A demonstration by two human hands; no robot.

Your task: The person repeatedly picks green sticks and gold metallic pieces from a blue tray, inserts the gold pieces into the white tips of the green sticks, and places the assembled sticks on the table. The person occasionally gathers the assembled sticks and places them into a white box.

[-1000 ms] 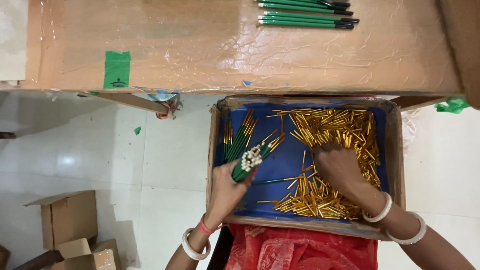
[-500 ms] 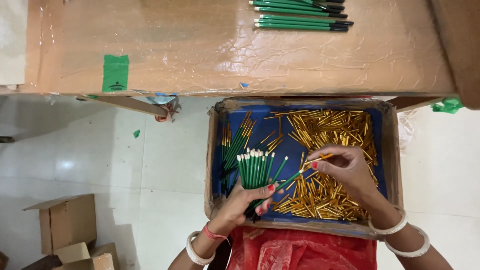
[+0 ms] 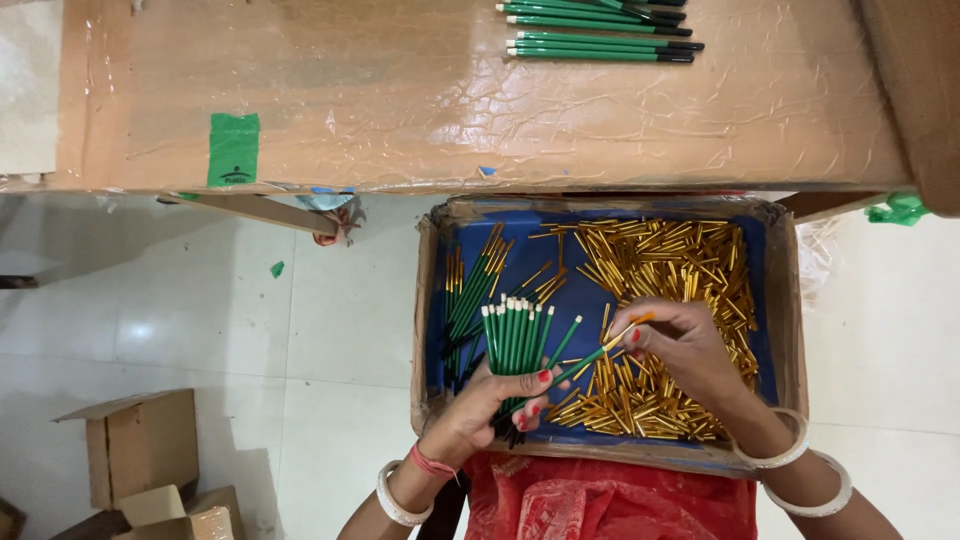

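One bunch green pencils [image 3: 515, 340] clamped in my left hand [image 3: 480, 415]; right hand [image 3: 685, 350] pinches single pencil [image 3: 590, 357], probably ferrule-tipped. Light, stiff, slippery; hold mid-shaft.

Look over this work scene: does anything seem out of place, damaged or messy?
Mostly orderly. The cardboard box holding the gold tubes has worn, ragged edges, and a small green scrap lies loose on the floor. The green pencils on the table lie neatly.

A workbench [image 3: 400, 110] wrapped in crinkled clear plastic carries green pencils [image 3: 600, 30] lying side by side near its far edge and a green tape patch [image 3: 234, 148] at the left.
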